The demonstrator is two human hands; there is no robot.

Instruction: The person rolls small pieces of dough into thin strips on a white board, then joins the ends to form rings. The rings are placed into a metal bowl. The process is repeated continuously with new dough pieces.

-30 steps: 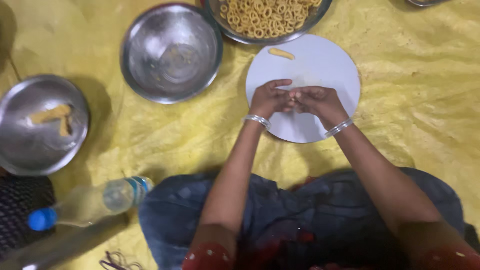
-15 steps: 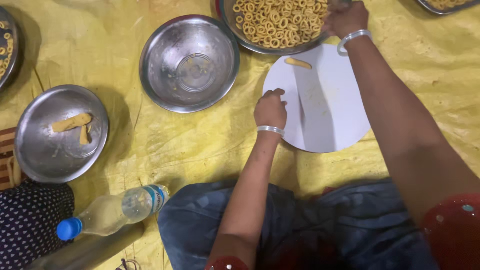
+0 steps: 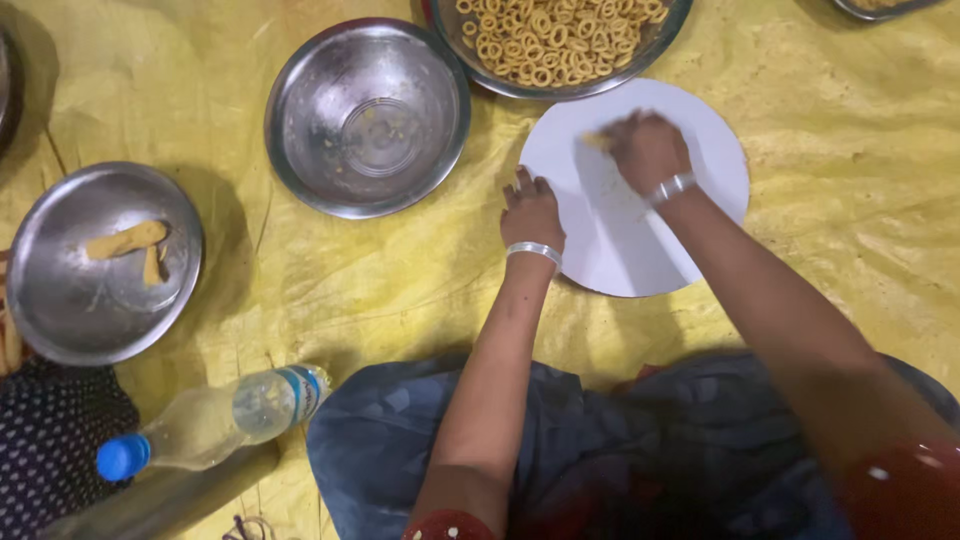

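A small piece of yellowish dough (image 3: pixel 597 141) lies on the white round board (image 3: pixel 640 240) right of centre in the frame, under the blurred right hand (image 3: pixel 648 150), whose fingers seem pressed on it, though the blur hides whether they close; it looks soft, light and easily squashed, best taken gently by its ends. The left hand (image 3: pixel 531 212) rests flat, fingers together, on the board's left edge. The tray of dough rings (image 3: pixel 560 40) is cut off at the top of the frame.

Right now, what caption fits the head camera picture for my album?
Right hand on a dough piece on the round white board, left hand at its edge.
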